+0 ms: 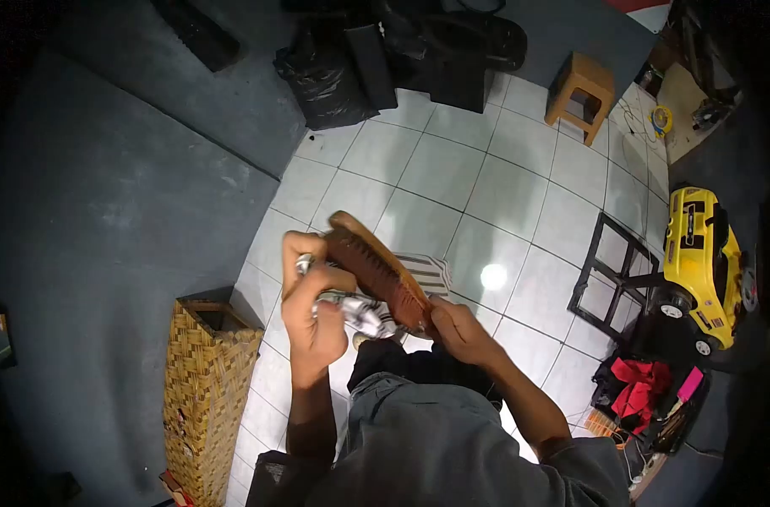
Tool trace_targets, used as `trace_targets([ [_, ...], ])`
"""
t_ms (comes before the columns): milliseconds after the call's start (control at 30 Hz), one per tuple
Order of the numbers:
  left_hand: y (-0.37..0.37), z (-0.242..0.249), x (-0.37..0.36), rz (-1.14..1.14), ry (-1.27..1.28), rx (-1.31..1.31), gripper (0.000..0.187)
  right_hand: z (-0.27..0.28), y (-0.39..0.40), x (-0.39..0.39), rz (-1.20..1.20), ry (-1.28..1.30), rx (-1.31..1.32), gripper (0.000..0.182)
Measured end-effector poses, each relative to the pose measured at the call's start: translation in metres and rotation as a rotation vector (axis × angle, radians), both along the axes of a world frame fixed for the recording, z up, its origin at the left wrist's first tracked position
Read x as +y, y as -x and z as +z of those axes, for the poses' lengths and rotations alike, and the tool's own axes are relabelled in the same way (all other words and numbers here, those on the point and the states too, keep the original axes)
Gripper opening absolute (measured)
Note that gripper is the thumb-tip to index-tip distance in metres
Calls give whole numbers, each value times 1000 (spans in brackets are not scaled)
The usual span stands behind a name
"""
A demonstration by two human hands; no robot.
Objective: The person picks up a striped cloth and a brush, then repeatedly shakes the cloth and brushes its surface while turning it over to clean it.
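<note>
My right hand (463,331) grips the lower right end of a long brown wooden object (376,275), which has a paler curved edge and a row of ridges or bristles. It slants up to the left, above the floor. My left hand (313,304) is closed around a striped black-and-white cloth (360,314), next to the object's left side. Part of a striped cloth also shows beyond the object's right edge. Whether the left fingers touch the object cannot be made out.
A woven basket (203,393) stands at the left by the grey wall. Black bags (326,89) lie at the top. A brown stool (584,80), black frame (600,275), yellow toy car (698,245) and red cloth (638,389) are on the right.
</note>
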State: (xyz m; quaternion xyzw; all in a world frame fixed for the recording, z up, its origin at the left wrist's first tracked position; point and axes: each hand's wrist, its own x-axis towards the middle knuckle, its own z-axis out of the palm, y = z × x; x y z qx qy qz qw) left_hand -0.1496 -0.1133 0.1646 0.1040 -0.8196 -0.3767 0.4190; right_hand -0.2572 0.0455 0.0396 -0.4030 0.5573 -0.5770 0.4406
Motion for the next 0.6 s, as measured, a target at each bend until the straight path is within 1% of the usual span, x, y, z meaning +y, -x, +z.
trace_targets([
  [33, 1, 2, 1, 79, -19, 58, 49, -25, -6, -2, -46, -58, 130, 27],
  [67, 2, 3, 1, 83, -93, 147, 46, -53, -12, -3, -92, -116, 261, 24],
  [100, 2, 4, -1, 88, -164, 239, 44, -87, -12, 3, -73, -231, 456, 23],
  [133, 2, 9, -3, 22, -289, 376, 43, -125, -12, 15, -53, -345, 650, 22],
  [167, 2, 19, 4, 44, -444, 479, 42, -174, -12, 32, -6, -613, 670, 22],
  [200, 0, 20, 0, -36, -520, 551, 41, -208, -12, 52, 39, -880, 685, 24],
  [233, 0, 20, -7, -124, -589, 628, 41, -213, -8, 72, 120, -1023, 713, 29],
  [267, -3, 20, -11, -131, -573, 644, 41, -257, -11, 100, 51, -1013, 743, 33],
  [300, -10, 18, -12, -167, -635, 632, 41, -278, -15, 124, 91, -1023, 740, 29],
  [333, -12, 17, -13, -205, -695, 618, 42, -279, -12, 126, 130, -1031, 739, 27],
  [367, -10, 15, -11, -249, -678, 656, 41, -283, -11, 125, 78, -1140, 649, 29],
  [433, -12, 10, -15, -267, -619, 574, 36, -278, -4, 111, 20, -1111, 476, 34],
  [500, -5, 12, 4, 108, -638, 404, 28, -227, -3, 79, -241, -655, 595, 39],
  [533, -5, 1, 2, 98, -531, 375, 25, -184, -3, 52, -334, -445, 501, 37],
  [567, -5, -4, 0, 129, -502, 278, 23, -133, -5, 25, -421, -240, 398, 35],
  [600, 0, -2, 4, 148, -593, 330, 19, -83, -9, 9, -346, -257, 213, 31],
])
